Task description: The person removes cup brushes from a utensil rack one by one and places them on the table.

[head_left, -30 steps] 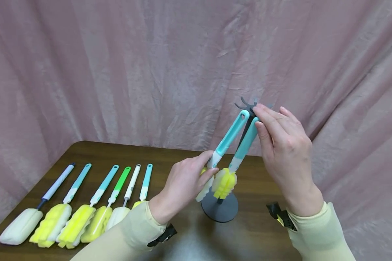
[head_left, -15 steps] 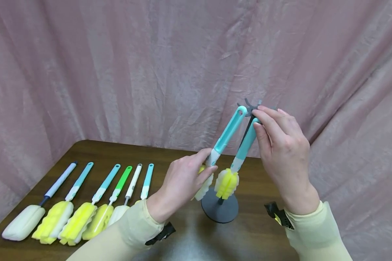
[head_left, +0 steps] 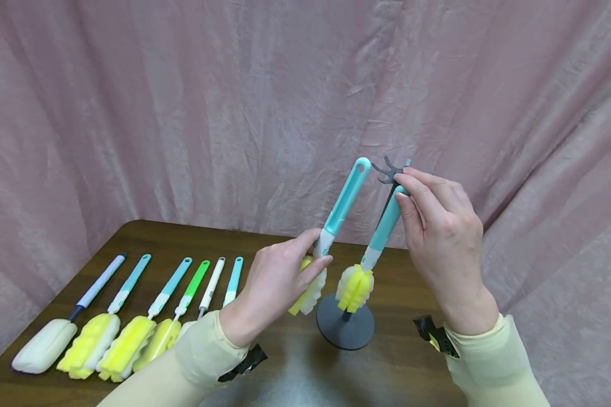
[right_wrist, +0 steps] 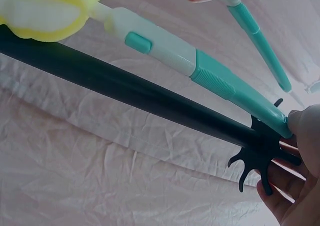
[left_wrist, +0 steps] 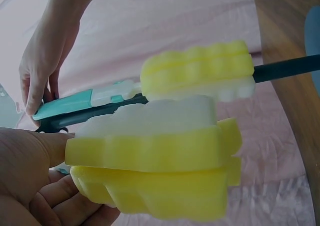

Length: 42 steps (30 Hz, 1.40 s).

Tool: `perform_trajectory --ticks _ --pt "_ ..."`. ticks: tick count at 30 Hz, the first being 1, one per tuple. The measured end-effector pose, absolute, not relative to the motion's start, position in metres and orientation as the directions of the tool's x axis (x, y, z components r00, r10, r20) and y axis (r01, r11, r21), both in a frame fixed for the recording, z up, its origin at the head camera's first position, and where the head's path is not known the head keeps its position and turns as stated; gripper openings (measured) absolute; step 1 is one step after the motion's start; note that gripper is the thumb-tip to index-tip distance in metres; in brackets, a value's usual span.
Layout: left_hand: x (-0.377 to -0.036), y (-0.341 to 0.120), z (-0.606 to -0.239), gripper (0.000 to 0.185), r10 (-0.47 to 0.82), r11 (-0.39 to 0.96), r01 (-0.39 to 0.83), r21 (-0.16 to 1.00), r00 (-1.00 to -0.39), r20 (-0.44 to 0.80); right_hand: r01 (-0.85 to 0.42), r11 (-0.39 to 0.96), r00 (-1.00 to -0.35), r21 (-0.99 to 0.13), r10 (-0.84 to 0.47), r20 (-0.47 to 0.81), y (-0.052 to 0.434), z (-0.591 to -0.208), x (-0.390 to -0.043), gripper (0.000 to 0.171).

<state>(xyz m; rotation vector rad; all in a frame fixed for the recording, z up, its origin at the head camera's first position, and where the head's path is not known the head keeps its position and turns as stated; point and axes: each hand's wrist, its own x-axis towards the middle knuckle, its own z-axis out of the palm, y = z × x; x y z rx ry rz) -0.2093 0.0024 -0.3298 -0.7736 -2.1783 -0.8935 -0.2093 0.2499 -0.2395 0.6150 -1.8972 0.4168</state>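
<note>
left hand [head_left: 280, 280] pinches a teal sponge brush [head_left: 336, 217] by its neck, tip raised beside the dark rack [head_left: 392, 169]; right hand [head_left: 440, 237] pinches the brush already hung [head_left: 382, 232]. best to line the loop over a free hook, steadily.

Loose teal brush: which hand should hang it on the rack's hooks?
Left, probably. The left hand already grips the loose teal brush near its sponge, its loop end up beside the rack's hooks. The right hand is busy pinching the hung brush at the hooks.
</note>
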Motion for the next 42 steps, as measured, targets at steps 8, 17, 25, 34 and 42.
perform_trajectory --ticks 8,17,25,34,42 --pt "-0.212 -0.004 -0.331 0.034 0.257 0.603 0.689 0.403 -0.646 0.719 -0.587 0.810 -0.314 -0.004 -0.223 0.923 0.250 -0.241 -0.212 0.030" --pt "-0.213 -0.010 -0.330 0.036 0.233 0.626 0.660 0.416 -0.667 0.707 -0.585 0.811 -0.305 0.004 -0.225 0.925 0.251 -0.241 -0.214 0.031" --pt "-0.213 -0.021 -0.334 0.030 0.200 0.646 0.608 0.462 -0.718 0.666 -0.588 0.809 -0.298 0.005 -0.222 0.928 0.249 -0.242 -0.216 0.031" --pt "-0.216 -0.033 -0.341 0.027 0.179 0.664 0.571 0.483 -0.748 0.639 -0.585 0.811 -0.296 0.002 -0.216 0.930 0.248 -0.243 -0.218 0.031" --pt "-0.217 -0.039 -0.350 0.028 0.167 0.673 0.528 0.518 -0.790 0.589 -0.586 0.810 -0.291 -0.003 -0.207 0.934 0.247 -0.244 -0.218 0.031"
